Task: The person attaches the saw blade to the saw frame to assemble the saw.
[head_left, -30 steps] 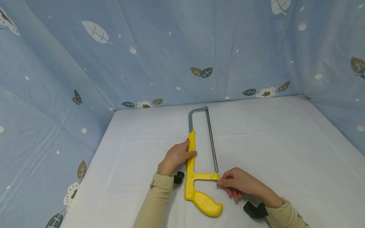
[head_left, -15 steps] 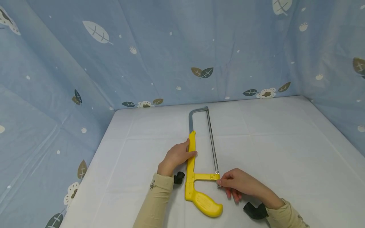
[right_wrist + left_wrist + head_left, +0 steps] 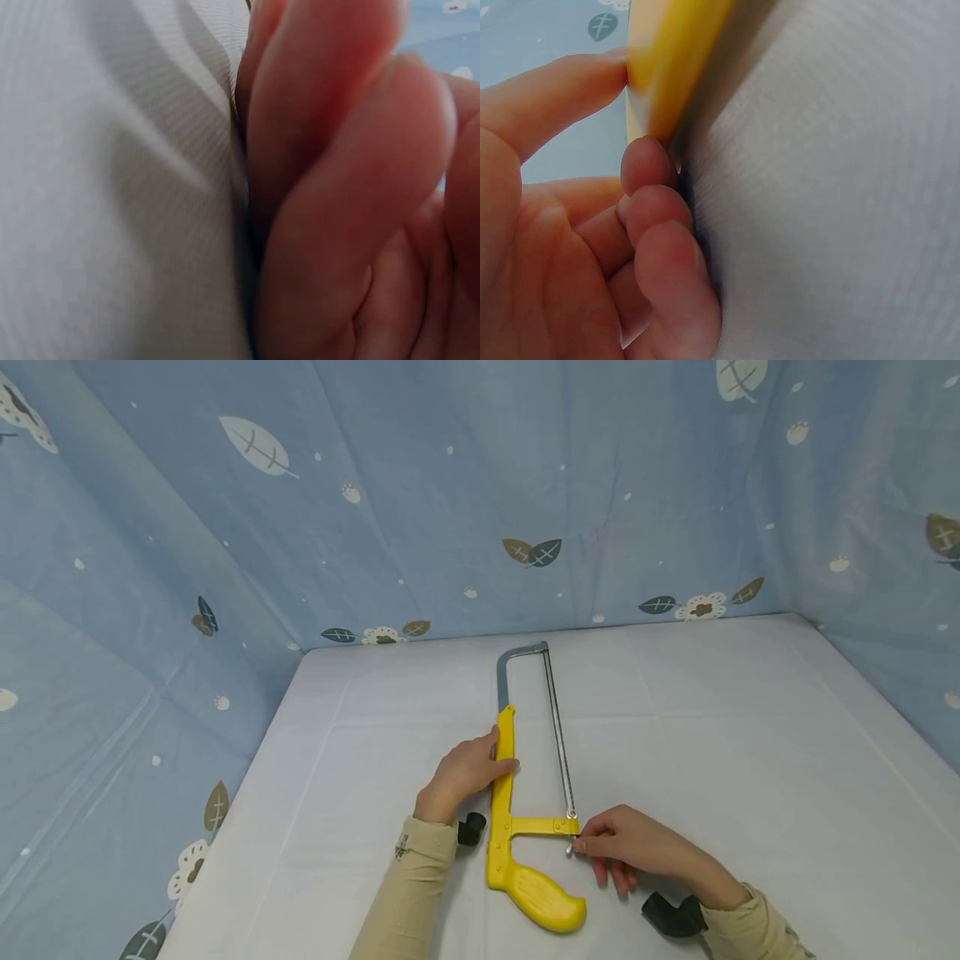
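Note:
A hacksaw (image 3: 540, 894) with a yellow handle and frame and a grey front bow lies flat on the white table, its handle toward me. Its thin blade (image 3: 558, 727) runs along the right side. My left hand (image 3: 467, 770) grips the yellow frame bar, thumb on one side and fingers on the other; the left wrist view shows the yellow edge (image 3: 682, 67) between them. At the blade's near end my right hand (image 3: 637, 839) pinches the small metal wing nut (image 3: 570, 849), partly covered by the fingertips. Only curled fingers (image 3: 352, 195) and cloth fill the right wrist view.
A white cloth covers the table (image 3: 390, 693). Blue curtains (image 3: 450, 485) with a leaf pattern close in the back and sides. Black wrist-worn pieces (image 3: 673, 916) sit at both cuffs, close to the tabletop.
The wing nut has turned slightly between my right thumb and fingers, its visible wing at a different angle. My left hand and the hacksaw have stayed in place.

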`<state>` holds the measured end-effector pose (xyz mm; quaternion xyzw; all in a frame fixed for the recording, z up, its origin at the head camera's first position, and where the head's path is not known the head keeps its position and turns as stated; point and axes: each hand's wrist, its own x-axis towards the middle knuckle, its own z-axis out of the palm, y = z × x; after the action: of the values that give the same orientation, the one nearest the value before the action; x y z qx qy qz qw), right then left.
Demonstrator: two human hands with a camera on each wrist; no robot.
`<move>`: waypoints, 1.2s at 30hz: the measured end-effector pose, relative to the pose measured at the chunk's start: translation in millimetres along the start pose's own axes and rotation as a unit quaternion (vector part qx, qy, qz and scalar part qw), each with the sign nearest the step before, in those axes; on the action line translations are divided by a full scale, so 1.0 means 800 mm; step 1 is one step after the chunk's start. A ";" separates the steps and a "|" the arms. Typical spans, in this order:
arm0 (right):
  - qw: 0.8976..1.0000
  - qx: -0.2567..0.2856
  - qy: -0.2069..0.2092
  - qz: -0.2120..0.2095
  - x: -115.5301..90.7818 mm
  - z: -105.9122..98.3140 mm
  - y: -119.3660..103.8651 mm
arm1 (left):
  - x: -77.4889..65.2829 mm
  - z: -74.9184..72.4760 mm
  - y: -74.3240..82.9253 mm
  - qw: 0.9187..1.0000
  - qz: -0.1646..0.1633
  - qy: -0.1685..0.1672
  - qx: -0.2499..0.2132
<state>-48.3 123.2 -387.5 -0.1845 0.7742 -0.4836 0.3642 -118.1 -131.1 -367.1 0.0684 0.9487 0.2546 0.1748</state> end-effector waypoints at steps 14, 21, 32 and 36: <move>1.000 0.005 0.027 0.015 -0.001 -0.001 -0.001 | 0.000 0.002 0.000 1.000 -0.002 0.001 0.006; 0.999 0.012 0.028 0.020 -0.002 -0.001 -0.001 | 0.001 0.002 0.001 1.000 -0.001 0.002 0.004; 0.999 0.014 0.028 0.018 -0.003 -0.001 -0.002 | 0.000 0.003 0.000 1.000 -0.002 0.001 -0.005; 1.000 0.014 0.020 0.013 -0.003 -0.002 -0.002 | 0.001 0.003 0.000 1.000 -0.002 0.001 -0.001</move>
<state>-48.4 125.0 -384.7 -0.1592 0.7768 -0.4937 0.3571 -118.0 -129.7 -368.9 0.0660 0.9486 0.2556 0.1749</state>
